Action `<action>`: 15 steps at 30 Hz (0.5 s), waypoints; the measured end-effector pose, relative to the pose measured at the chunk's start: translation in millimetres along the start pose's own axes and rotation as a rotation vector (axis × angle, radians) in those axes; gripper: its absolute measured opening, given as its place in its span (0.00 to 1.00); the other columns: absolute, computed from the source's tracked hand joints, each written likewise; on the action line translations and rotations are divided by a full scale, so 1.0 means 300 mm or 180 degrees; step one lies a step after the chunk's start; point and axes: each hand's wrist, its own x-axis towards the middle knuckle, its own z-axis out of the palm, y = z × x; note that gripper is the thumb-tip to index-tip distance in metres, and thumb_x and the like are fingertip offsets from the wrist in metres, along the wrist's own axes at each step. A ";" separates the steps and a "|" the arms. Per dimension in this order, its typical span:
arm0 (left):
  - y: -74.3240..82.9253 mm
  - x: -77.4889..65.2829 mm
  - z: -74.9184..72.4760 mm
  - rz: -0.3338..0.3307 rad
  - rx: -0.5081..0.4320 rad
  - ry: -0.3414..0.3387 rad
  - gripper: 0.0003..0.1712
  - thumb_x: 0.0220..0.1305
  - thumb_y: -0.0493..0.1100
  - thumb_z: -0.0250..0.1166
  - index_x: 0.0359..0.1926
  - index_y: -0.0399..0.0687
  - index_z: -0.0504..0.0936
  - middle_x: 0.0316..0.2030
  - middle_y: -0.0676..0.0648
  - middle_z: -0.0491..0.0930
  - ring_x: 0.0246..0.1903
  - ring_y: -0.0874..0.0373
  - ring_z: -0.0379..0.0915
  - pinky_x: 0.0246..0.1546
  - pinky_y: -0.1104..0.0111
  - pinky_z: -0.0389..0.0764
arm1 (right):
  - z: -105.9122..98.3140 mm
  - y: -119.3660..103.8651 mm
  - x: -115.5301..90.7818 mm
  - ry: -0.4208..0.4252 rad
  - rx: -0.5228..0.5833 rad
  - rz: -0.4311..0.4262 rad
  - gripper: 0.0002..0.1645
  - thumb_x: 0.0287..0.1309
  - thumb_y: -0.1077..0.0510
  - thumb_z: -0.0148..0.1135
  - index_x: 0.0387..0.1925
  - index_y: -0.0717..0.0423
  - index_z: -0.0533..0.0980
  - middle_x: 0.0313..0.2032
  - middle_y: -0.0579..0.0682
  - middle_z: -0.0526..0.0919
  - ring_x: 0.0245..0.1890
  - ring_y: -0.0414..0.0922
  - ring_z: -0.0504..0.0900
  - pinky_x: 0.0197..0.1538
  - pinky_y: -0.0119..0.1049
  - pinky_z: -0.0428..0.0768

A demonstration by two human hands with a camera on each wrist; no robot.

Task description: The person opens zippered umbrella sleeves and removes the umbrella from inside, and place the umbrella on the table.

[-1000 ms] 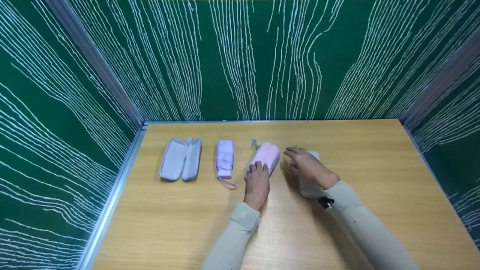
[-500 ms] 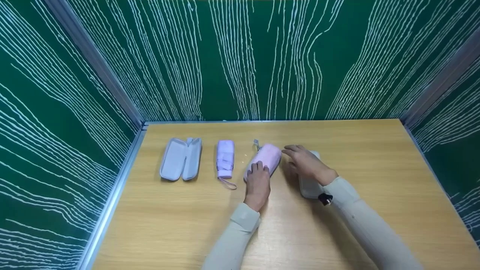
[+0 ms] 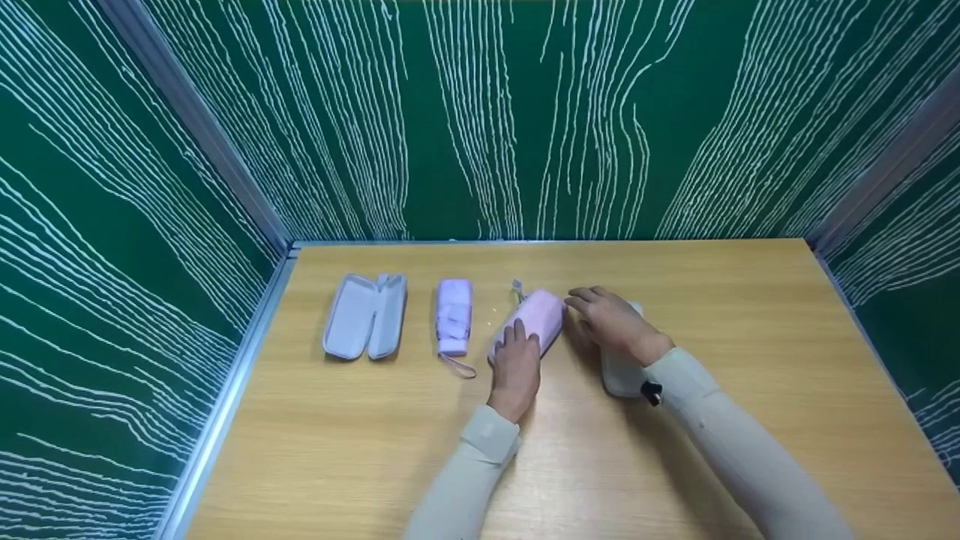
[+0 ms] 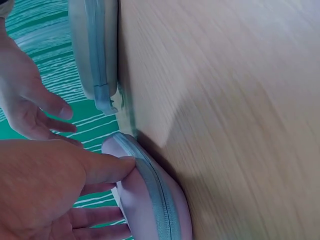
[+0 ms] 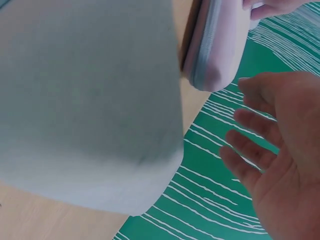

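Note:
A pink zippered pencil case [image 3: 544, 311] lies slanted on the table, its grey zipper [image 4: 155, 190] facing the near side in the left wrist view. My left hand [image 3: 516, 367] holds its near end, thumb by the zipper and fingers along the other side. My right hand [image 3: 611, 322] hovers over a closed pale grey case [image 3: 622, 375], fingers apart and bent a little. Its fingertips reach close to the pink case's far right end. In the right wrist view nothing lies between the fingers of that hand, and the grey case fills the left.
A folded lilac umbrella [image 3: 453, 319] with a wrist loop lies left of the pink case. Farther left is an open, hinged grey case [image 3: 352, 319]. Green walls [image 3: 585, 120] with white lines enclose the wooden table [image 3: 337, 450] at the back and sides.
The pink case has shifted slightly right and turned a little clockwise under my left hand. My right hand has barely moved, its fingertips now nearer that case.

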 end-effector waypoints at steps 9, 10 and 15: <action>0.001 0.006 -0.012 -0.0004 -0.0008 -0.0103 0.09 0.60 0.37 0.72 0.43 0.47 0.88 0.52 0.39 0.83 0.47 0.48 0.81 0.39 0.60 0.84 | 0.019 0.015 0.013 0.0118 -0.0421 -0.0230 0.27 0.70 0.67 0.63 0.69 0.60 0.76 0.69 0.62 0.77 0.69 0.62 0.76 0.68 0.57 0.76; 0.001 0.006 -0.014 -0.0002 -0.0001 -0.0110 0.10 0.60 0.37 0.73 0.43 0.48 0.87 0.52 0.39 0.83 0.47 0.48 0.81 0.38 0.60 0.84 | 0.023 0.016 0.015 0.0130 -0.0490 -0.0274 0.27 0.70 0.68 0.63 0.69 0.61 0.76 0.68 0.63 0.78 0.69 0.62 0.77 0.68 0.56 0.77; 0.002 0.001 -0.010 0.0052 0.0111 0.0017 0.15 0.57 0.39 0.75 0.45 0.49 0.84 0.49 0.38 0.84 0.42 0.48 0.81 0.34 0.61 0.83 | 0.036 0.021 0.027 0.0155 -0.0641 -0.0392 0.25 0.70 0.68 0.63 0.67 0.61 0.77 0.67 0.63 0.79 0.67 0.61 0.78 0.66 0.56 0.79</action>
